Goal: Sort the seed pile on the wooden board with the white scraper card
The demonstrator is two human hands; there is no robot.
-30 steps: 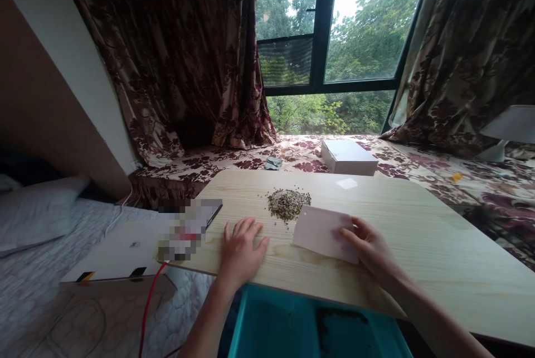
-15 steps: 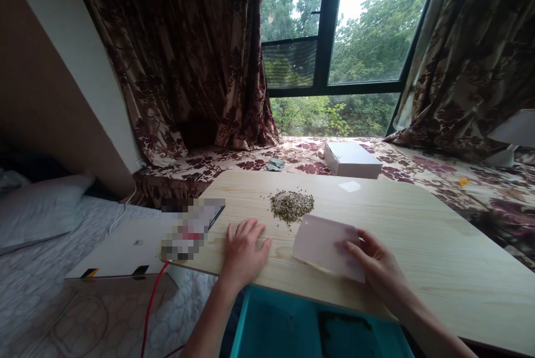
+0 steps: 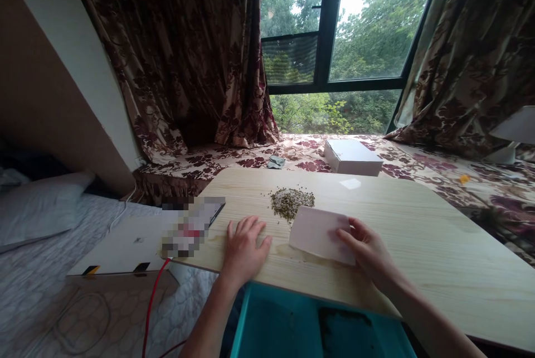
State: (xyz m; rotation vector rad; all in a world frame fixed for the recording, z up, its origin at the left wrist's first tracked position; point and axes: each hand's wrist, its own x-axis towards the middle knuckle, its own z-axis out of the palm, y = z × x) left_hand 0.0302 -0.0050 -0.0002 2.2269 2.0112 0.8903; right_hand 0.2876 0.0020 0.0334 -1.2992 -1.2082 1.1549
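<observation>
— What are you wearing on your arms?

— Nothing. Both my forearms are bare as far up as they show; no sleeve or cuff reaches the lower edge of the picture.

— Any rings, a watch?

— My left hand has 5 plain fingers, no ring, no band at the wrist. My right hand is the same (its fingertips are partly hidden, so I can't speak for the nails).

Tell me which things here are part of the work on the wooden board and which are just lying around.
In use:
right hand holding the white scraper card
pile of small seeds
left hand flat on the wooden board
teal bin below the board's edge

Lying about:
white box
pillow
red cable
</observation>
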